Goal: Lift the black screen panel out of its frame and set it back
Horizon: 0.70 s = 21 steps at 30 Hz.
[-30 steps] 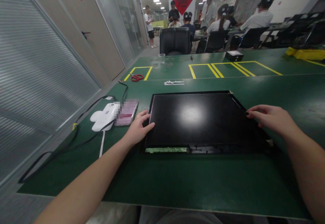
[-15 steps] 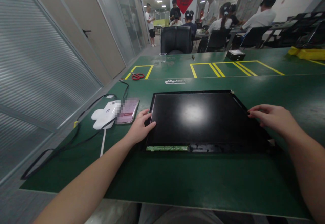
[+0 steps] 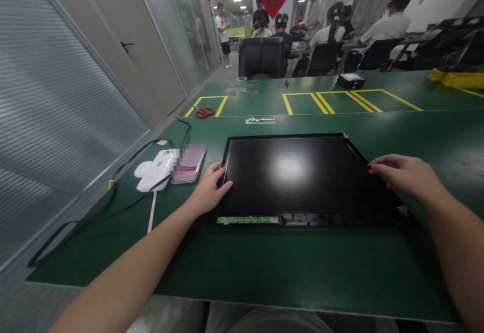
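Note:
A black LCD screen panel (image 3: 298, 177) lies flat on the green table, its glass reflecting a bright spot of light. Along its near edge runs a narrow green circuit board (image 3: 248, 220). My left hand (image 3: 212, 189) grips the panel's left edge, thumb over the top and fingers along the side. At the right edge, my right hand (image 3: 404, 174) pinches the frame between thumb and fingers; the fingertips are partly hidden. A small light-coloured tab (image 3: 404, 211) shows at the near right corner.
Left of the panel lie a phone (image 3: 189, 164), a white flower-shaped device (image 3: 153, 174) and black cables (image 3: 109, 212). Farther back are red-handled scissors (image 3: 204, 113), white strips (image 3: 260, 120), a clear cup (image 3: 242, 83) and a black box (image 3: 351, 80). People sit and stand beyond.
Both hands stay on the panel's edges in nearly the same pose. The view has shifted very slightly; the panel shows no clear movement.

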Each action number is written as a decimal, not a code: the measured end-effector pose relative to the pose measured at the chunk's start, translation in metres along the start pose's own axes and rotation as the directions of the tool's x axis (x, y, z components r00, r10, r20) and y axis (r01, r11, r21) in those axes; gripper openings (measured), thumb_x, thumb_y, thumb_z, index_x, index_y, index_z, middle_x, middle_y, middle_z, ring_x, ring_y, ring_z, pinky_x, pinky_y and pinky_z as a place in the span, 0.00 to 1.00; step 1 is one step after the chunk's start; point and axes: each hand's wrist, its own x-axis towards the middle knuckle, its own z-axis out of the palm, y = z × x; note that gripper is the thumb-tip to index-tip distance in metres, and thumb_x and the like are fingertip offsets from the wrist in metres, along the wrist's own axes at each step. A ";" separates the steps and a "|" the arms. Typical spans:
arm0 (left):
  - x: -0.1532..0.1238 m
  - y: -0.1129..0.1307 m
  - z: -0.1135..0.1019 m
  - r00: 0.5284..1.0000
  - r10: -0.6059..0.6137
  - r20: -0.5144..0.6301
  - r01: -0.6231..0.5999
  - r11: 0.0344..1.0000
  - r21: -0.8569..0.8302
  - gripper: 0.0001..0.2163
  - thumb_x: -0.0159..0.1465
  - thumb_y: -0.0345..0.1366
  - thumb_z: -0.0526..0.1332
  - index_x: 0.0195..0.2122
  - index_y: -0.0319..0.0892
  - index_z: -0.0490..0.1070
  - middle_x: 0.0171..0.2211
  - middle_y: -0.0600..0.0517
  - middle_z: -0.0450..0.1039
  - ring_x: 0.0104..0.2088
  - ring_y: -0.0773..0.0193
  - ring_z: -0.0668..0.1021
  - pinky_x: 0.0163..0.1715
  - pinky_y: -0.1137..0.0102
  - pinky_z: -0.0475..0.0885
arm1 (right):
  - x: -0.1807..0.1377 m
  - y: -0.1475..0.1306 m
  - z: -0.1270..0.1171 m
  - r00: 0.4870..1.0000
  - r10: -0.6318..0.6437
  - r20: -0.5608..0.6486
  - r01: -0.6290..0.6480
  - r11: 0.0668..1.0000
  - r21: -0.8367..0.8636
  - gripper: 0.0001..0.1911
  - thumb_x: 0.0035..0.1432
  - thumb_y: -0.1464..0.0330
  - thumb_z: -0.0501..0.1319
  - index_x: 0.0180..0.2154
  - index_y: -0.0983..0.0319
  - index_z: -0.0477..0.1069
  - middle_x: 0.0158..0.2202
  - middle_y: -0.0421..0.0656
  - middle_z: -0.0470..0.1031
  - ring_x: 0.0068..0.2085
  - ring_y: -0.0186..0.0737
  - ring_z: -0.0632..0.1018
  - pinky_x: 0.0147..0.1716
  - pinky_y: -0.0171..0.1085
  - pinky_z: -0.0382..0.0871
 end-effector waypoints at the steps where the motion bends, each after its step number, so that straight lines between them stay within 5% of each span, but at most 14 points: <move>1: -0.001 0.001 0.000 1.000 -0.003 0.007 0.003 1.000 0.003 0.24 0.64 0.44 0.63 0.60 0.41 0.73 0.68 0.37 0.63 0.70 0.41 0.66 0.70 0.49 0.57 | 0.000 0.000 0.000 1.000 0.006 0.006 -0.006 1.000 -0.002 0.18 0.48 0.54 0.59 0.35 0.56 0.79 0.34 0.43 0.84 0.23 0.43 0.76 0.35 0.46 0.71; 5: -0.005 0.010 -0.007 1.000 -0.001 0.028 0.001 1.000 0.024 0.30 0.65 0.46 0.65 0.66 0.41 0.68 0.72 0.35 0.56 0.72 0.39 0.61 0.69 0.46 0.57 | -0.001 0.000 -0.001 1.000 0.024 0.015 -0.023 1.000 -0.012 0.18 0.48 0.54 0.59 0.37 0.56 0.79 0.34 0.43 0.84 0.23 0.42 0.76 0.36 0.47 0.71; 8: -0.009 0.021 -0.019 0.991 0.118 0.066 -0.118 0.993 -0.006 0.26 0.63 0.45 0.69 0.61 0.46 0.73 0.71 0.38 0.59 0.71 0.39 0.63 0.68 0.45 0.59 | -0.002 -0.002 -0.002 1.000 0.013 0.012 -0.013 1.000 -0.013 0.19 0.48 0.54 0.59 0.37 0.56 0.80 0.35 0.43 0.84 0.23 0.43 0.76 0.36 0.47 0.71; 14: -0.013 0.034 -0.032 0.849 0.386 0.362 -0.346 0.922 -0.171 0.09 0.64 0.38 0.70 0.45 0.50 0.83 0.64 0.45 0.71 0.64 0.46 0.73 0.64 0.51 0.67 | -0.005 -0.006 -0.004 0.999 0.028 0.025 -0.027 0.999 -0.027 0.19 0.48 0.55 0.58 0.37 0.56 0.79 0.35 0.42 0.84 0.23 0.43 0.77 0.39 0.47 0.71; 21: -0.012 0.024 -0.028 0.785 0.474 0.400 -0.459 0.878 -0.139 0.11 0.66 0.36 0.69 0.50 0.48 0.83 0.64 0.43 0.72 0.63 0.48 0.75 0.64 0.52 0.69 | -0.002 -0.005 -0.002 0.999 0.031 0.017 -0.030 0.998 -0.054 0.18 0.47 0.55 0.59 0.35 0.56 0.80 0.33 0.41 0.83 0.23 0.43 0.77 0.38 0.47 0.71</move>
